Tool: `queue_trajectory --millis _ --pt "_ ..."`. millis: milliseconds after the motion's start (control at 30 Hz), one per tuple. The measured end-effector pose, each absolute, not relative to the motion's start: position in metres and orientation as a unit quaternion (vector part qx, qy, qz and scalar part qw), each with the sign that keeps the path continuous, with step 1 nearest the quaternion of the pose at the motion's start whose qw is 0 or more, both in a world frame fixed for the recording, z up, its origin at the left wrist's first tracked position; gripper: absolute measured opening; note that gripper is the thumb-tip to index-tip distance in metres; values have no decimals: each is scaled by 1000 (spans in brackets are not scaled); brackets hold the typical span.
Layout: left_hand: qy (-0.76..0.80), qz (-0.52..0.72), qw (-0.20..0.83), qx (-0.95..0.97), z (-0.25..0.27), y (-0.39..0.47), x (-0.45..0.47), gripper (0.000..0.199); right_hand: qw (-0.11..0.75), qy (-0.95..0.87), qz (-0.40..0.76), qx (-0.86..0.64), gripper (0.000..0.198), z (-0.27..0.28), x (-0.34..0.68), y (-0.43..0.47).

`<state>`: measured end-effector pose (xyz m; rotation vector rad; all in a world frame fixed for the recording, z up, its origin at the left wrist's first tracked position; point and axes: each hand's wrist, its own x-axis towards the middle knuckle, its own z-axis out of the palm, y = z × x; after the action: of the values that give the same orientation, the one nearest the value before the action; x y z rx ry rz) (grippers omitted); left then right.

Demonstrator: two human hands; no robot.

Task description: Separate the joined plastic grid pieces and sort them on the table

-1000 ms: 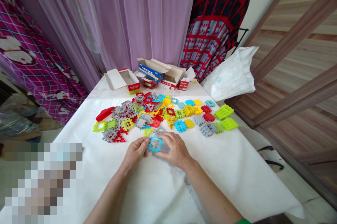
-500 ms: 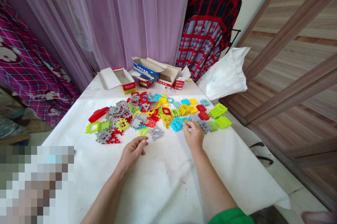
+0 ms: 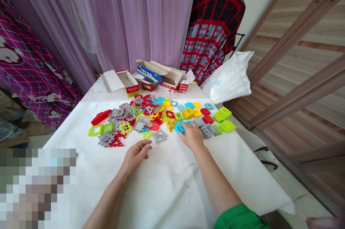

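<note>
Currently, the blue toothed pieces [image 3: 179, 127] are partly covered by the fingers of the right hand [image 3: 192, 135], on the far half of the surface [image 3: 167, 178], toward its right edge; whether they are gripped or only touched cannot be told. Just beside them, gray pieces [image 3: 208, 132] are stacked. The left hand [image 3: 136, 155] is held half curled near a gray openwork piece [image 3: 160, 136], its closure unclear. Open boxes [image 3: 149, 72] are lined along the far edge.

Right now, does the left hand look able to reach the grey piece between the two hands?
Probably yes: the left hand appears empty, the grey piece lies close by, and nothing seems in the way.
</note>
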<state>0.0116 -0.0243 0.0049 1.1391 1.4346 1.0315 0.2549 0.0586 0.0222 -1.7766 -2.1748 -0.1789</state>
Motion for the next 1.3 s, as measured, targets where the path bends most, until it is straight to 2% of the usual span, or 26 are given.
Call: queue_trajectory --millis 133,333,533,667,800,1000,1300 --pt "588 425 505 467 2 -23 12 54 154 -759 -54 -630 10 21 250 52" --pt "583 435 509 461 1 -22 12 53 105 -730 -9 -675 17 27 241 47" --pt "588 429 509 460 5 -23 12 53 123 -700 17 -703 22 28 233 48" --pt "587 435 504 460 5 -23 13 51 127 -697 -9 -706 22 33 247 52" --pt "579 439 504 466 6 -23 13 49 44 -683 -28 -729 26 48 270 58" --pt "588 424 496 478 7 -24 14 48 -96 -703 7 -705 34 61 271 65" --pt "588 423 492 483 4 -23 12 48 -77 -705 9 -705 26 55 270 72"
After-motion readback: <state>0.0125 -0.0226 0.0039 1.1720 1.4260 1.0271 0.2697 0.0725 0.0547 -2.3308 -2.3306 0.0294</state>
